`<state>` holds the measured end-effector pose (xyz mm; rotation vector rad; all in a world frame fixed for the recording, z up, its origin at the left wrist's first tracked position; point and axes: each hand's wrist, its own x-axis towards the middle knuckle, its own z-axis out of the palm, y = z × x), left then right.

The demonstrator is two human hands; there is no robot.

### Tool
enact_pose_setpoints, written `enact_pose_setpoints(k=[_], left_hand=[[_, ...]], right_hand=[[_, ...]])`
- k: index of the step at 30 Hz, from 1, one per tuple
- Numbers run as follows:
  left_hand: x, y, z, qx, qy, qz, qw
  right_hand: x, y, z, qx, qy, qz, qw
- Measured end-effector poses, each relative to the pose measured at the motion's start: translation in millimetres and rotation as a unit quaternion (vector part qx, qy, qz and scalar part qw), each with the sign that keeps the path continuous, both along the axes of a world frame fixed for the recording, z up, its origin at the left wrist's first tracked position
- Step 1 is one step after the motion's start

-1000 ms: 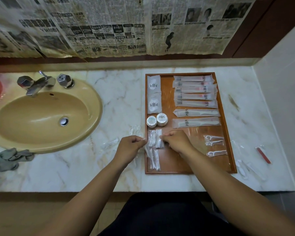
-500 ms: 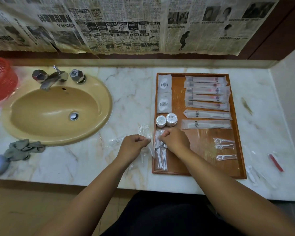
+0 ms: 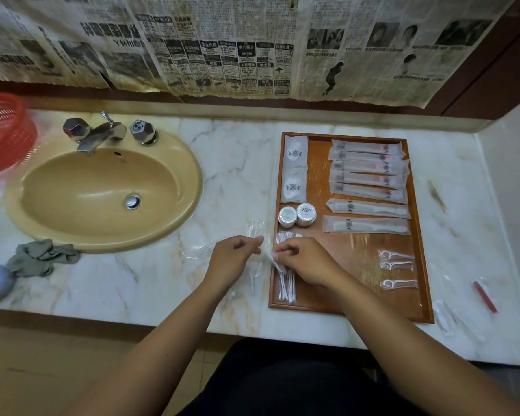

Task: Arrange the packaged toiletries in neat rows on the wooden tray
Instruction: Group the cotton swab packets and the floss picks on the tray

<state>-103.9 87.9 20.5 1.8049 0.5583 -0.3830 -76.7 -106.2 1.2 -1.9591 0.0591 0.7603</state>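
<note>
Beige sink [image 3: 189, 163], red basket [image 3: 3, 133], grey rag [image 3: 42, 256]

Tray [image 3: 357, 253]: brown wood, varnished, with glare on its floor.
Counter [image 3: 237, 175]: pale veined marble, polished.
Sink [image 3: 102, 187]: tan glazed basin, glossy and smooth.
Tap [image 3: 102, 135]: chromed metal, shiny.
Basket [image 3: 3, 133]: red plastic mesh.
Cloth [image 3: 42, 256]: grey fabric, matt, crumpled.
Newspaper [image 3: 222, 55]: yellowed paper, matt, wrinkled.
Long sachets [image 3: 367, 169]: frosted plastic, semi-matt.
Wrapper [image 3: 269, 256]: thin clear film, crinkled.

Tray [image 3: 419, 223] on counter [image 3: 237, 175], right of sink [image 3: 102, 190].
</note>
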Motion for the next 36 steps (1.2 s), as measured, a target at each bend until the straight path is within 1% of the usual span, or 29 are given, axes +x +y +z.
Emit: enact_pose_setpoints(k=[1, 2, 3, 4, 5, 6, 7, 9, 11, 12, 14, 16, 18, 20, 23, 24, 27, 32, 34, 36], left_hand=[[4.4, 1.5, -4.4, 0.049, -0.009, 0.000, 0.999], [10.2, 3.4, -9.7, 0.134, -0.018, -0.016, 0.991], [16.4, 5.2, -15.3, 0.241, -0.028, -0.050, 0.969], [22.7, 6.1, -20.9, 0.340, -0.035, -0.090, 0.936], [28.9, 6.2, -26.0, 0.409, -0.035, -0.126, 0.903], [34.9, 5.1, -29.3, 0.451, -0.021, -0.157, 0.878], [40.0, 3.2, -31.9, 0.474, 0.002, -0.183, 0.861], [46.8, -1.3, -34.7, 0.496, 0.040, -0.210, 0.842], [47.7, -4.1, -38.5, 0.502, 0.027, -0.223, 0.835], [46.9, -5.5, -41.4, 0.492, 0.004, -0.229, 0.840], [44.7, -8.7, -45.9, 0.418, -0.033, -0.242, 0.875], [43.2, -11.9, -46.6, 0.331, -0.028, -0.253, 0.909], [43.2, -13.0, -45.3, 0.292, -0.003, -0.268, 0.918], [43.3, -13.4, -45.7, 0.290, 0.019, -0.303, 0.908], [42.7, -14.3, -47.9, 0.328, 0.008, -0.315, 0.891], [42.3, -15.1, -48.8, 0.329, 0.003, -0.304, 0.894], [42.1, -18.8, -49.4, 0.291, 0.001, -0.265, 0.919], [43.4, -23.2, -51.4, 0.279, -0.004, -0.203, 0.939], [44.4, -25.0, -51.7, 0.277, 0.005, -0.191, 0.942], [45.1, -27.0, -51.0, 0.296, 0.008, -0.204, 0.933]], right_hand=[[0.0, -0.9, 0.0, -0.012, -0.008, -0.007, 1.000], [0.2, -2.0, -0.2, -0.020, -0.011, -0.016, 1.000], [0.4, -3.5, 0.4, -0.020, -0.001, -0.027, 0.999], [0.9, -4.7, 0.3, -0.006, 0.019, -0.045, 0.999], [1.1, -5.8, 0.5, 0.009, 0.038, -0.060, 0.997], [1.1, -6.6, -0.2, 0.021, 0.051, -0.074, 0.996], [0.8, -6.9, 0.1, 0.026, 0.055, -0.082, 0.995], [0.1, -7.0, -0.2, 0.024, 0.052, -0.088, 0.994], [-1.2, -6.1, -0.3, 0.014, 0.045, -0.083, 0.995], [-1.8, -5.6, -0.4, 0.010, 0.044, -0.080, 0.996], [-3.1, -5.1, -2.2, 0.007, 0.045, -0.079, 0.996], [-4.5, -5.7, -4.9, 0.012, 0.050, -0.080, 0.996], [-6.1, -6.7, -6.8, 0.019, 0.054, -0.083, 0.995], [-7.8, -8.1, -7.9, 0.021, 0.056, -0.086, 0.995], [-10.2, -9.0, -6.9, 0.021, 0.060, -0.089, 0.994], [-10.7, -9.2, -6.1, 0.021, 0.062, -0.091, 0.994], [-12.6, -11.4, -5.5, 0.027, 0.062, -0.099, 0.993], [-13.6, -16.8, -3.8, 0.030, 0.063, -0.107, 0.992], [-13.3, -19.1, -1.4, 0.035, 0.067, -0.115, 0.990], [-13.7, -22.1, 1.3, 0.040, 0.074, -0.123, 0.989]])
